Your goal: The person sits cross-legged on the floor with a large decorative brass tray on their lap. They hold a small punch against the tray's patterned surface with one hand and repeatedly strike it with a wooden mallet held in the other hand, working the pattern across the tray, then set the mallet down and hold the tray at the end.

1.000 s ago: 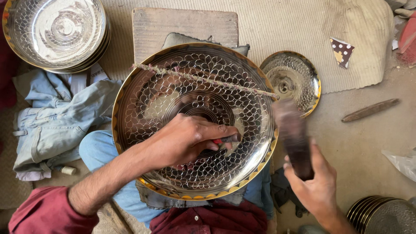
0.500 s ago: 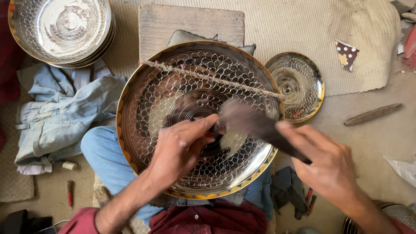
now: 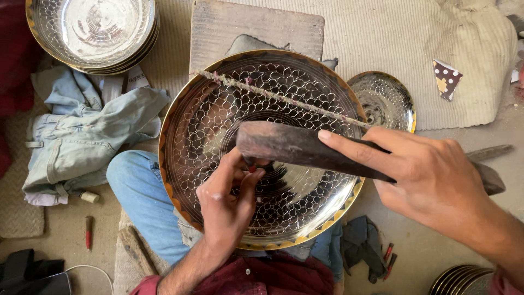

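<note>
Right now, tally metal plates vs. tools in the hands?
Large engraved plate on lap: 1
Small engraved plate: 1
Plate stacks: 2, top left and bottom right
Wooden mallet, right hand: 1
Small punch, left hand: 1
Total: 6

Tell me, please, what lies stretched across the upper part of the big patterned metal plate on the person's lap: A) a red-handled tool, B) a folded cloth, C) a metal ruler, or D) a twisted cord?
D: a thin twisted cord runs slantwise over the large plate, from its upper left rim toward the right hand holding the dark wooden mallet.
</note>
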